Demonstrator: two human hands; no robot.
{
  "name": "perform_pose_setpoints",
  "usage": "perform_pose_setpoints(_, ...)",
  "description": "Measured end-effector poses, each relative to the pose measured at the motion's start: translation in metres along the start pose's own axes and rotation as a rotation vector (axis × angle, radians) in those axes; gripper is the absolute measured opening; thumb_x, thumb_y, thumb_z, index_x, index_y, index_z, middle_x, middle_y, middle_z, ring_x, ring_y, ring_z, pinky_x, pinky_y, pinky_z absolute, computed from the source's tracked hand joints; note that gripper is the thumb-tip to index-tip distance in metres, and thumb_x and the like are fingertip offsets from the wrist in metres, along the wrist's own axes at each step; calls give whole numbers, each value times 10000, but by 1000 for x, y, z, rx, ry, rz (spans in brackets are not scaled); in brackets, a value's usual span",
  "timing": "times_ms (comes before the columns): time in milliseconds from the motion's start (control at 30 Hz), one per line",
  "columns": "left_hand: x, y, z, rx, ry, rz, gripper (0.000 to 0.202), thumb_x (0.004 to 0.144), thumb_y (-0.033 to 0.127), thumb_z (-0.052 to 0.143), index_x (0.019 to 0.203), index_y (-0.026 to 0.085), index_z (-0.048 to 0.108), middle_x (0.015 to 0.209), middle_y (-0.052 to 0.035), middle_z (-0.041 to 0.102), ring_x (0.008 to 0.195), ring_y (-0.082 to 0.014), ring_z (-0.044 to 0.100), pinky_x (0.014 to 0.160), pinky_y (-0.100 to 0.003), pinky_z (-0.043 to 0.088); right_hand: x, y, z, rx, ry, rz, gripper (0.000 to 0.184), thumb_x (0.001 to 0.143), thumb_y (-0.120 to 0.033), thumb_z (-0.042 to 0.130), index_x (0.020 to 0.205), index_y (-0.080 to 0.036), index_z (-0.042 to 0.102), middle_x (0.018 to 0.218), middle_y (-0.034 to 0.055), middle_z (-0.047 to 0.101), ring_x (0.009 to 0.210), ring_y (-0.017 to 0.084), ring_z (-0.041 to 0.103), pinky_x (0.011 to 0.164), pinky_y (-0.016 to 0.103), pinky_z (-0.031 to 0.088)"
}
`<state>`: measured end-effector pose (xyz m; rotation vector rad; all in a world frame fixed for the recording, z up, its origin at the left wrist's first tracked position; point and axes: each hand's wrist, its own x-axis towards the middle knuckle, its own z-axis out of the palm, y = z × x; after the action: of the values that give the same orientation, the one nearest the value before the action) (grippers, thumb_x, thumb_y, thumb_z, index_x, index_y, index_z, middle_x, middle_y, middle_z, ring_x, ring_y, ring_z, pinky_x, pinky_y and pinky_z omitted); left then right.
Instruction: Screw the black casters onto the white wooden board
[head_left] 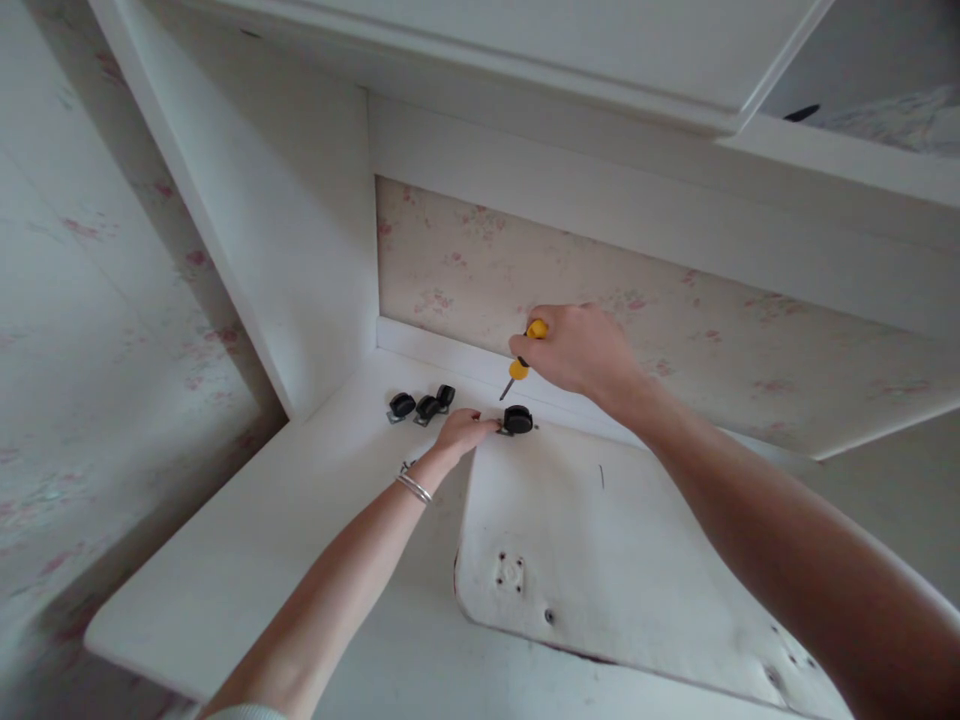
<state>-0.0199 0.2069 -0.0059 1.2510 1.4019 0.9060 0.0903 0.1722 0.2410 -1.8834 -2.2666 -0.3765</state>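
My right hand (pixel 574 345) is closed around a screwdriver (pixel 517 370) with a yellow and black handle. Its metal tip points down and stands just above a black caster wheel (pixel 517 420). That caster sits at the far left corner of a worn white board (pixel 570 520). My left hand (pixel 465 432) reaches in from the left, its fingers closed at the caster's metal mounting plate; whether a screw is between them is too small to see. Left of this hand, more black casters (pixel 427 408) with metal plates lie on the white desktop (pixel 300 510).
A white cabinet (pixel 540 50) overhangs the work from above. The white side panel (pixel 300 250) stands at the left, and flowered wallpaper (pixel 465 250) covers the wall behind. On the board are screw holes and a square mark (pixel 511 573) near its front left corner.
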Motion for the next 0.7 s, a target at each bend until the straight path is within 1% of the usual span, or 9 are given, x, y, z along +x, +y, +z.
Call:
perform_pose_setpoints(100,0,-1,2,53,-65,-71,385,931,404,636,1212,141,630,1234,-63,631,1072,-293,635,889,-449,561,1,0,2,-13,-13,-12,362,793,-453,501,950,-240,747,852,107,727,771,280,643,597,333,364)
perform_pose_setpoints(333,-4,4,3,55,-134,-128,379,942,378,627,1250,157,605,1254,-89,622,1069,-257,638,888,-450,562,4,-3,6,-11,-33,-27,321,775,-445,521,898,-256,748,844,100,729,788,298,650,577,337,361)
perform_pose_setpoints(533,-5,4,2,67,-127,-121,381,938,388,630,1237,152,615,1251,-79,625,1074,-272,636,891,-451,560,6,-8,12,-18,-71,-44,339,766,-436,538,941,-257,766,902,125,737,828,326,663,601,351,405)
perform_pose_setpoints(700,-8,3,2,83,-99,-105,383,935,392,633,1232,150,619,1249,-75,626,1076,-278,635,891,-451,560,5,-14,19,-16,-121,-61,361,767,-417,536,986,-251,771,930,135,741,844,323,673,639,358,440)
